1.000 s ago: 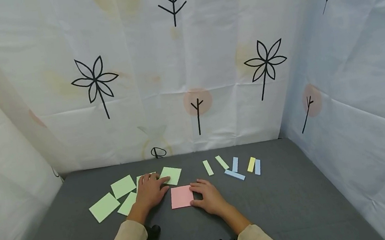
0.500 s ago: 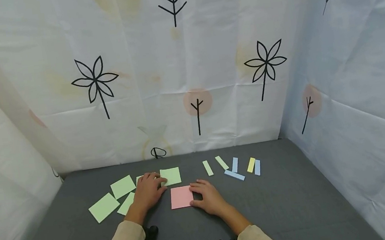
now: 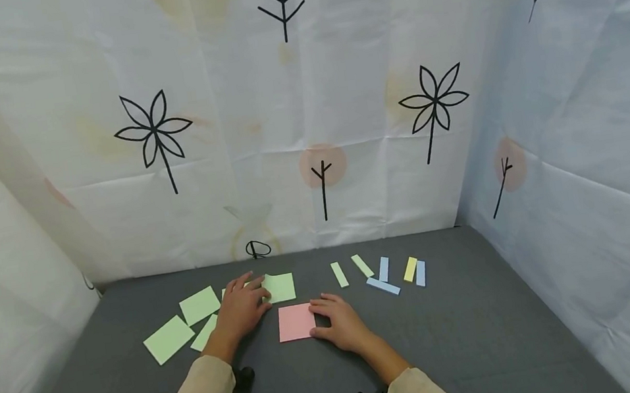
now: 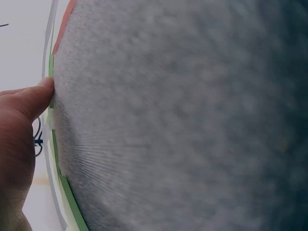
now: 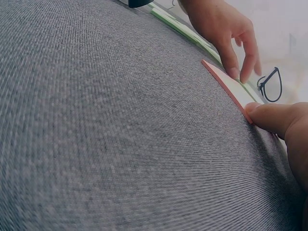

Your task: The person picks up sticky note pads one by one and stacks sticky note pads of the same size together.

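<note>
A pink sticky-note pad [image 3: 296,322] is seen lying flat on the grey desk [image 3: 476,334], near the middle, just in front of the person. It is square, so no long axis can be told; its edges run roughly parallel to the desk's front edge. In the right wrist view it is shown as a thin slab with a salmon-coloured side edge [image 5: 226,91].

The right hand [image 3: 340,320] is laid on the desk at the pad's right edge, its fingers [image 3: 320,303] slightly bent and close together, their tips touching the pad's right side; the thumb [image 5: 272,118] is pressed against the near corner. Nothing is clasped.

The left hand [image 3: 241,306] is rested palm down to the left of the pink pad, fingers loosely spread, the thumb and forefinger meeting at the left edge of a light green square note [image 3: 280,287]. Whether that edge is pinched or only touched cannot be told. This green note is placed just behind the pink pad, its sides nearly square to it.

Further green notes [image 3: 169,338] are scattered to the left of the left hand, partly hidden beneath it. To the right, well apart from the pad, narrow strips [image 3: 383,286] in green, blue and yellow are laid out, most pointing away from the person, one blue strip lying across.
</note>
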The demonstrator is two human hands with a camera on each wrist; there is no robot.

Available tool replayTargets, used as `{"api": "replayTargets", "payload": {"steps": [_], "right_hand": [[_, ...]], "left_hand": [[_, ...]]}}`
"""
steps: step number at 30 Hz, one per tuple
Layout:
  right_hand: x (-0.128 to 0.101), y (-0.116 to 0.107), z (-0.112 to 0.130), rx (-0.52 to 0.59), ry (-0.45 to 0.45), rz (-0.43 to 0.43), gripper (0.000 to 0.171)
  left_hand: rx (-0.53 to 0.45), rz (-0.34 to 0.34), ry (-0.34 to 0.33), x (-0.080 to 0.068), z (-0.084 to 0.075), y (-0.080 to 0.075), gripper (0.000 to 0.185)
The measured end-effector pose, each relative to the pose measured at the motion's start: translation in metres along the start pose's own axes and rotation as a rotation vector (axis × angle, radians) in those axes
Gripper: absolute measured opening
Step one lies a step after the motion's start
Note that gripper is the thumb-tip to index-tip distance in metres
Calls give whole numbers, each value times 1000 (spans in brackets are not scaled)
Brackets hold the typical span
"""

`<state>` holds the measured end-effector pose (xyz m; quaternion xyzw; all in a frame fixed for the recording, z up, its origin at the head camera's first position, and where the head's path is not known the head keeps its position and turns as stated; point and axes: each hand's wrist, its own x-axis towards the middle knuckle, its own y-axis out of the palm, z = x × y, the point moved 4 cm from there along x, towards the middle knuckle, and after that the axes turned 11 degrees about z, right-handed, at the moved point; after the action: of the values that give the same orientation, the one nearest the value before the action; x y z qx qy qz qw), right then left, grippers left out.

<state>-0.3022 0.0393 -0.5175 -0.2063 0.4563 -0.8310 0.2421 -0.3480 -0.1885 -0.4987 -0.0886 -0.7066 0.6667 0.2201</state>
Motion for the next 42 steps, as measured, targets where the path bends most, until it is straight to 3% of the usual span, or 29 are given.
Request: {"api": "replayTargets", "payload": {"steps": [8, 14, 18, 26, 31, 36, 42], "right_hand": [[0, 0, 0, -5, -9, -7, 49], [1, -2, 1, -6, -6, -6, 49], [0, -3, 1, 13, 7, -4, 49], [0, -2, 1, 13, 11, -1, 49], [1, -1, 1, 18, 11, -3, 49], [1, -1, 1, 10, 4, -6, 49], [0, 0, 2, 7, -6, -12, 49]], "left_hand": [[-12, -3, 10, 3, 0, 3, 15], [93, -22, 59, 7, -7, 1, 12], [103, -51, 82, 8, -11, -3, 3], [-68, -34, -60, 9, -2, -1, 7], [-142, -4, -109, 9, 2, -1, 10], [-151, 26, -129, 9, 1, -1, 10], [-152, 37, -88, 7, -4, 0, 11]]}}
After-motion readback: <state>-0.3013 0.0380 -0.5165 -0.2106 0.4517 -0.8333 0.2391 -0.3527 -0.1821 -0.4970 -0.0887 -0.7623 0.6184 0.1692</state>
